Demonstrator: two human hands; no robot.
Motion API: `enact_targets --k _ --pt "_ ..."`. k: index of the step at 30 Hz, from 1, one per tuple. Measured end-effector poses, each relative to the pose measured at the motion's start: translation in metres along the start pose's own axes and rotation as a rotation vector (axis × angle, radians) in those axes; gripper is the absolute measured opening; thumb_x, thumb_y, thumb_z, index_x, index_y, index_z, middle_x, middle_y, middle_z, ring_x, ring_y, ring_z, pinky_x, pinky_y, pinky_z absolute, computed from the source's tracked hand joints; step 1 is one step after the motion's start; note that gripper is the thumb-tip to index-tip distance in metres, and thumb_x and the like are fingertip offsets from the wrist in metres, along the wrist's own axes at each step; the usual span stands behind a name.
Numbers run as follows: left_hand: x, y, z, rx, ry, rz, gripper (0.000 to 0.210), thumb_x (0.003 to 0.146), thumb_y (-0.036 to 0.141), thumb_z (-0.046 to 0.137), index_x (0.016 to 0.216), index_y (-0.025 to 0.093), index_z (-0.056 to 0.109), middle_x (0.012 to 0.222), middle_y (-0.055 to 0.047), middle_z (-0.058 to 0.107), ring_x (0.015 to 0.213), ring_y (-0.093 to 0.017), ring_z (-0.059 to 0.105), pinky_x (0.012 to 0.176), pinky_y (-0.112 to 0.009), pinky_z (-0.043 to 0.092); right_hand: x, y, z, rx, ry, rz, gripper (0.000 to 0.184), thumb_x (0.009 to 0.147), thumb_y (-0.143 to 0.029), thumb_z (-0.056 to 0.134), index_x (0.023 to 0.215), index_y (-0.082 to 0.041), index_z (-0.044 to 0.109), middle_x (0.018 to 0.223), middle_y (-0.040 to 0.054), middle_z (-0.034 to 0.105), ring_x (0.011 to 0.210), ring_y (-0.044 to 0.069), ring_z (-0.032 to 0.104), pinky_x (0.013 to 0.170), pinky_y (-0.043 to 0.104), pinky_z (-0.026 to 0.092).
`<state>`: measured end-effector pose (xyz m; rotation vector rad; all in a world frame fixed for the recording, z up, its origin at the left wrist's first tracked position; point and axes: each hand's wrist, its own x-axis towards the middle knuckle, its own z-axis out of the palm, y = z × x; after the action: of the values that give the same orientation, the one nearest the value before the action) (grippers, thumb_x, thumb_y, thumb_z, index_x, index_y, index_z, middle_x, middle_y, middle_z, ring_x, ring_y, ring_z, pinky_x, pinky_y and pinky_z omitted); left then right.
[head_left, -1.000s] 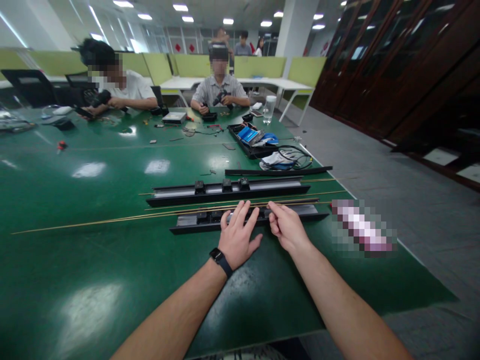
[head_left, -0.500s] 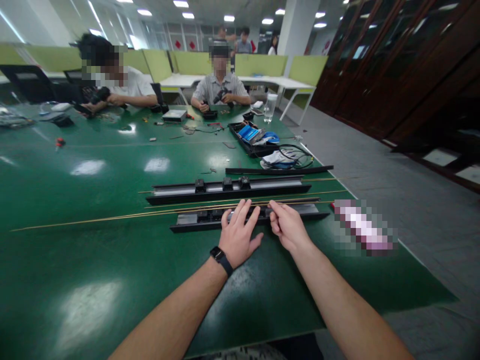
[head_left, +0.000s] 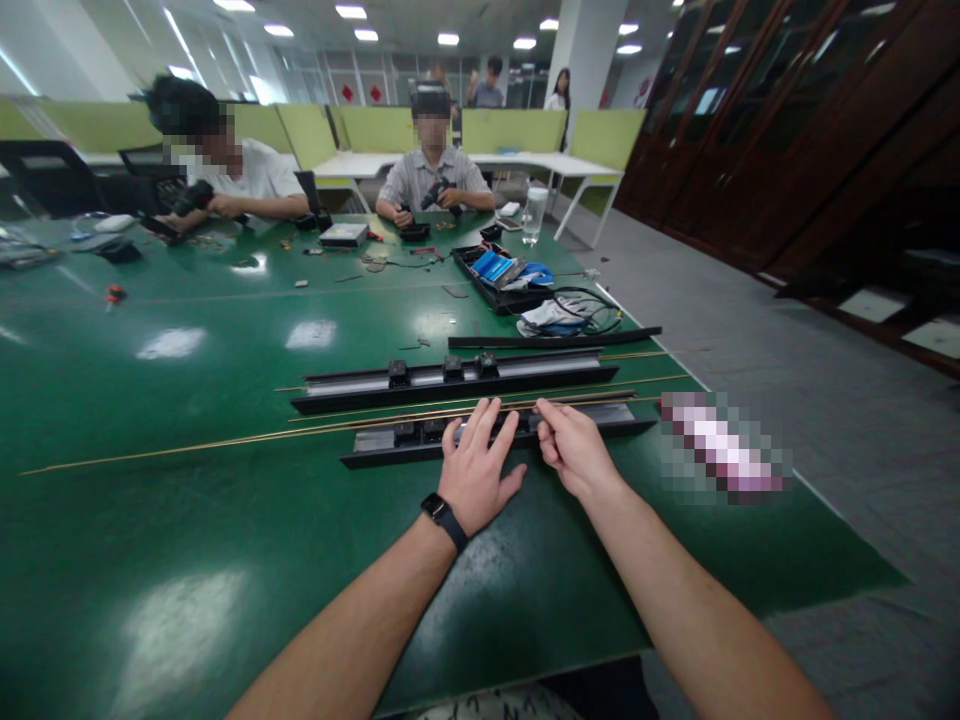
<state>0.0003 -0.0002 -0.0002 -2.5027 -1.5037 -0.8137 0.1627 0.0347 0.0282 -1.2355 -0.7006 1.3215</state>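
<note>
My left hand (head_left: 478, 480), with a dark watch (head_left: 442, 518) on the wrist, lies with fingers spread over the near black channel-shaped rail (head_left: 382, 457). Its fingertips reach the thin brass-coloured rods (head_left: 225, 441) that run lengthwise above the rail and stick out far to the left. Just right of it, my right hand (head_left: 574, 450) is closed in a pinch on a thin brass-coloured rod; the exact grip is partly hidden. Small black blocks (head_left: 406, 434) sit in the near rail, some covered by my fingers. Beyond lies a second black rail (head_left: 352, 390) with three black blocks on top.
A narrow black strip (head_left: 555, 340) lies behind the rails. Farther back are a black tray (head_left: 487, 285) with blue items, gloves (head_left: 551, 316) and a clear cup (head_left: 533, 218). A blurred pink item (head_left: 724, 448) is at the right edge. Two people sit across the green table (head_left: 262, 560).
The view has shifted slightly. Both hands hold nearly the same pose over the near rail and rods.
</note>
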Motion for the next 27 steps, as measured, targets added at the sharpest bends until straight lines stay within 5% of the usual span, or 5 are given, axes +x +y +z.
enact_targets --k 27 --pt "0.0001 0.0003 -0.0015 -0.008 -0.008 -0.006 0.068 0.09 0.049 0.057 0.151 0.027 0.039 0.164 -0.009 0.028 0.151 -0.027 0.027 0.116 -0.051 0.024 0.0018 0.0014 -0.0006 -0.003 0.005 0.01 0.034 0.078 -0.045 0.078 0.085 -0.017 0.059 0.05 -0.0059 0.054 0.027 0.005 0.036 0.026 0.015 0.017"
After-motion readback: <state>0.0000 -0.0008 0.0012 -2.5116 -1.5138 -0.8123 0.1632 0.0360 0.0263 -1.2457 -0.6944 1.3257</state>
